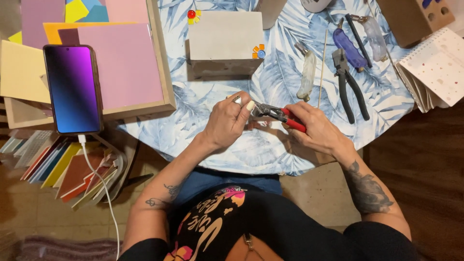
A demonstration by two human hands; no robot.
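Observation:
My right hand (316, 128) grips the red handles of a pair of pliers (278, 114) over the leaf-patterned tablecloth (270, 87). The metal jaws point left toward my left hand (229, 118), whose fingers are pinched together at the jaw tips. Whatever small piece sits between those fingers is hidden. A ring shows on my left hand.
A grey block (224, 43) with small coloured tiles at its corners stands just beyond my hands. Black pliers (349, 84), a purple-handled tool (349, 48) and a thin stick lie at the right. A phone (73, 89) leans on a wooden tray of coloured sheets (116, 63) at the left. A spiral notebook (435, 67) lies far right.

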